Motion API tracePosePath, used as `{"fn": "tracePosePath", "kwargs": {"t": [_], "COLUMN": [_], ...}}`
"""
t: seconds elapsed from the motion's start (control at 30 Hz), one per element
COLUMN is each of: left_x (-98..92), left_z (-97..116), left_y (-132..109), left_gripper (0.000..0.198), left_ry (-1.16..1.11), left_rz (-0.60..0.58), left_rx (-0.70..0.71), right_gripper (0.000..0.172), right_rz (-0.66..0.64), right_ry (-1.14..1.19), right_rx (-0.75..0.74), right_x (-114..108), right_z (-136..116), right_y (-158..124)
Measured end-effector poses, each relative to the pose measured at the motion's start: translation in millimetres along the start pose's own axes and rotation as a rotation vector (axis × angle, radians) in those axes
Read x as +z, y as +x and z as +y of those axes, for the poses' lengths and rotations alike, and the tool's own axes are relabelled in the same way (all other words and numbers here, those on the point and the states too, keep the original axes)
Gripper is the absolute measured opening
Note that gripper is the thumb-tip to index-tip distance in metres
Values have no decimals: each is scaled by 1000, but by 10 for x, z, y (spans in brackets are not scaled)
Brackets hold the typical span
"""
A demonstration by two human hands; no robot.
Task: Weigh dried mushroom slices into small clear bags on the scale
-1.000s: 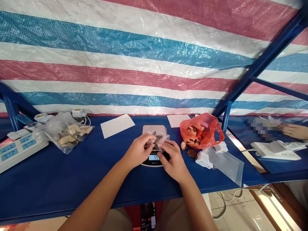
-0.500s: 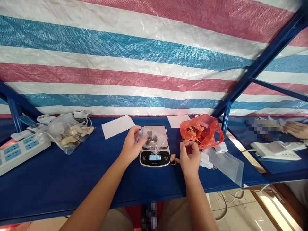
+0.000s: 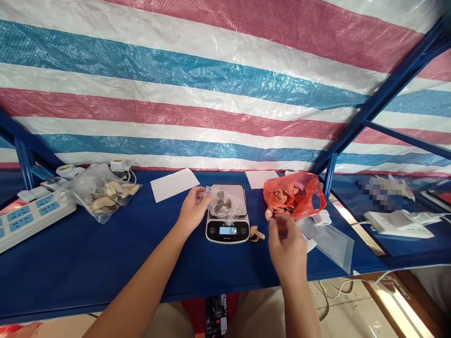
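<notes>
My left hand point(image 3: 193, 205) pinches the edge of a clear plastic bag point(image 3: 239, 203), which lies on the plate of a digital kitchen scale point(image 3: 227, 230). Inside the bag are a few dark brown pieces that look like dried mushroom. The scale's display appears to read 8.2. My right hand point(image 3: 288, 241) is just in front of a red plastic bag point(image 3: 306, 195) of similar tan pieces, fingers loosely curled, thumb apart from them. One pale mushroom piece point(image 3: 268, 215) lies by its fingertips. More loose mushroom pieces point(image 3: 257, 234) lie right of the scale.
A clear bag of mushroom pieces point(image 3: 112, 195) lies at the left beside a white power strip point(image 3: 38, 217). Two sheets of paper point(image 3: 175, 184) lie behind the scale. Flat clear bags point(image 3: 333, 246) and a white plug point(image 3: 321, 217) are at the right, near a blue frame post point(image 3: 330, 173).
My right hand has drawn back and slightly right from the red bag, its fingers now apart from the thumb. The left hand stays at the clear bag. Another person's hand has left at the right.
</notes>
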State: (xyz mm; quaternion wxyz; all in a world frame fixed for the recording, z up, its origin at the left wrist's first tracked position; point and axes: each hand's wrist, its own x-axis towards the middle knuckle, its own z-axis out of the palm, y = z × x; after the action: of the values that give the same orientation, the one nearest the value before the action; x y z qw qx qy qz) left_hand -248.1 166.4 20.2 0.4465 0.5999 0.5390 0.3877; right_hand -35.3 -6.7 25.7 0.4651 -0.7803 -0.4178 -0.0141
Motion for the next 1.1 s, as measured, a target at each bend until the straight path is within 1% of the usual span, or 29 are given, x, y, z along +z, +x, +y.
{"fn": "tracePosePath", "kwargs": {"t": [0.07, 0.1, 0.17, 0.23, 0.27, 0.33, 0.4, 0.53, 0.6, 0.63, 0.67, 0.7, 0.77, 0.8, 0.83, 0.87, 0.9, 0.93, 0.97, 1.0, 1.07, 1.1], "left_x": [5, 8, 8, 0, -8, -25, -35, -18, -7, -8, -12, -20, -33, -30, -17, 11, 51, 103, 160, 218, 306, 327], "left_z": [-45, -64, -78, -54, -30, 25, 65, 54, 25, 16, 13, 20, 63, 97, 136, 177, 214, 245, 268, 281, 288, 290], "left_y": [19, 27, 33, 22, 12, -11, -27, -22, -15, -17, -26, -45, -114, -163, -219, -279, -338, -391, -435, -468, -502, -506], "left_gripper": [55, 54, 53, 53, 54, 55, 56, 58, 58, 58, 57, 56, 47, 40, 33, 28, 26, 27, 26, 21, 6, 7], "left_ry": [-4, -6, -7, -5, -3, -4, -11, -6, 28, 56, 95, 145, 248, 289, 327, 364, 412, 479, 553, 623, 717, 733], "left_rz": [-23, -29, -29, -7, 9, 42, 53, -13, -46, -42, -10, 53, 216, 256, 243, 169, 62, -26, -70, -86, -81, -83], "left_rx": [10, 13, 17, 19, 17, 6, -9, -27, -20, 1, 47, 122, 341, 464, 580, 675, 745, 785, 804, 809, 797, 788], "right_gripper": [27, 26, 27, 33, 33, 27, 22, 22, 21, 20, 19, 16, 12, 11, 12, 14, 17, 21, 25, 28, 32, 32], "right_rz": [-127, -160, -186, -207, -220, -244, -242, -177, -176, -183, -192, -200, -200, -191, -174, -149, -119, -91, -65, -40, -7, -5], "right_ry": [2, -25, -86, -111, -112, -116, -128, -149, -149, -151, -156, -161, -162, -151, -129, -97, -61, -25, 8, 39, 107, 155], "right_rx": [-95, -149, -242, -294, -308, -326, -336, -305, -278, -266, -257, -247, -225, -211, -198, -186, -177, -171, -163, -152, -118, -102], "right_x": [50, 70, 105, 135, 150, 180, 207, 233, 231, 229, 227, 227, 231, 237, 244, 252, 261, 270, 277, 283, 280, 269], "right_z": [9, 32, 101, 178, 211, 256, 282, 317, 325, 323, 316, 304, 272, 255, 242, 233, 231, 236, 247, 260, 274, 261], "right_y": [-135, -181, -234, -249, -249, -243, -237, -224, -217, -214, -211, -208, -202, -198, -192, -186, -179, -172, -165, -160, -154, -151]}}
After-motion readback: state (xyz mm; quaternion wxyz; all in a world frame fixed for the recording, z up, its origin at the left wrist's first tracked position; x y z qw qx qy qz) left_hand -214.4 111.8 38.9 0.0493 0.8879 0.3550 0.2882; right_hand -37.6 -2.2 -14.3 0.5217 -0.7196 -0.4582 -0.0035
